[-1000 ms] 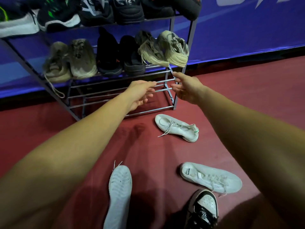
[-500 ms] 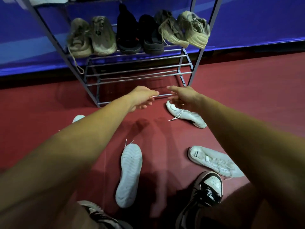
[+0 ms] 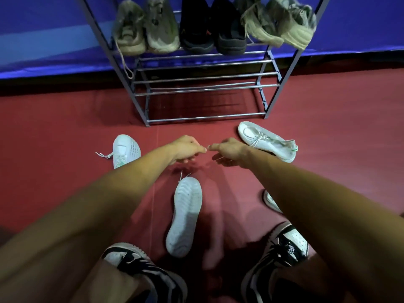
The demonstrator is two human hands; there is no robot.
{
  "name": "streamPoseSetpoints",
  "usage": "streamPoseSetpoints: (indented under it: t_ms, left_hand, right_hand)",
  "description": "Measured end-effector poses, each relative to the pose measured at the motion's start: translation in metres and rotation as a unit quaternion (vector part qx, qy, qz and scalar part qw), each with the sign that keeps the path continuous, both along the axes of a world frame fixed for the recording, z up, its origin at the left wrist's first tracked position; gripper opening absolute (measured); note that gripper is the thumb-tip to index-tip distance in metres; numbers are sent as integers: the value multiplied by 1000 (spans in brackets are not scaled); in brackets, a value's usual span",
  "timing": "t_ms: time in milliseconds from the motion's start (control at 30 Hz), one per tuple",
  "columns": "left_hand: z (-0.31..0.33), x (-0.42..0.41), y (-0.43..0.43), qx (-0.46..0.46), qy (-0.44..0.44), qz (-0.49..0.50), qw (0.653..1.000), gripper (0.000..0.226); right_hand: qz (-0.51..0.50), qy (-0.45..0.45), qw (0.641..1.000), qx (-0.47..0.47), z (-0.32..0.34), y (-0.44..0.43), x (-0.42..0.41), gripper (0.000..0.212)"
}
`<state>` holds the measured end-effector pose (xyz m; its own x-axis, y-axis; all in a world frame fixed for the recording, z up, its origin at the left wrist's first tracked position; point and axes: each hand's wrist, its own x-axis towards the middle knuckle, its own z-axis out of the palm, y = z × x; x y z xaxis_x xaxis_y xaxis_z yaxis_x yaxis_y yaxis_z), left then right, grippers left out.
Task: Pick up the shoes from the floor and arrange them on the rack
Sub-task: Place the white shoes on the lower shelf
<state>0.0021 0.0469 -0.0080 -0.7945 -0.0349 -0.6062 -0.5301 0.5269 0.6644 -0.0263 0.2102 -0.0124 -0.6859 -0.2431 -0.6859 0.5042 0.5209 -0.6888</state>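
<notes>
Left hand (image 3: 188, 147) and right hand (image 3: 229, 149) hover before the rack (image 3: 205, 117), fingers loosely curled, gripping nothing. Sole-up white sneaker (image 3: 185, 215) lies on the floor (image 3: 65, 138) out front of the rack: looks light, bendy; grip across its middle.

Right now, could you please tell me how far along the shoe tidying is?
Done: six shoes stand in a row on the rack. In hand: nothing; the left hand and right hand hover low, holding no shoe. Left: four on the floor: the left white sneaker, the sole-up sneaker, the sneaker by the rack, and the half-hidden sneaker under the right forearm.
</notes>
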Motion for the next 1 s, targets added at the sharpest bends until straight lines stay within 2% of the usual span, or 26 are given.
streamPoseSetpoints:
  t_ms: [133, 400, 567, 667, 767, 933, 1000]
  left_hand:
    - [-15, 9, -15, -11, -11, -1, 1000, 11]
    - [-63, 44, -57, -56, -76, -4, 996, 14]
    - [-93, 71, -72, -71, -139, -23, 987, 23]
    - [-112, 79, -73, -41, -145, 15, 988, 25]
    - [-129, 82, -72, -10, -146, 42, 988, 31]
    - [-135, 84, -66, -8, -145, 29, 989, 50]
    - [-138, 87, -65, 9, -154, 32, 988, 53]
  right_hand:
    - [25, -8, 1000, 10, -15, -19, 5, 22]
    - [102, -24, 992, 63, -58, -38, 18, 34]
    - [165, -26, 981, 99, -90, -45, 29, 33]
    - [200, -42, 972, 117, -109, -44, 37, 26]
    - [225, -60, 963, 134, -125, -44, 43, 28]
    - [228, -41, 958, 167, -139, -53, 49, 26]
    - [212, -55, 964, 153, -145, -55, 53, 25]
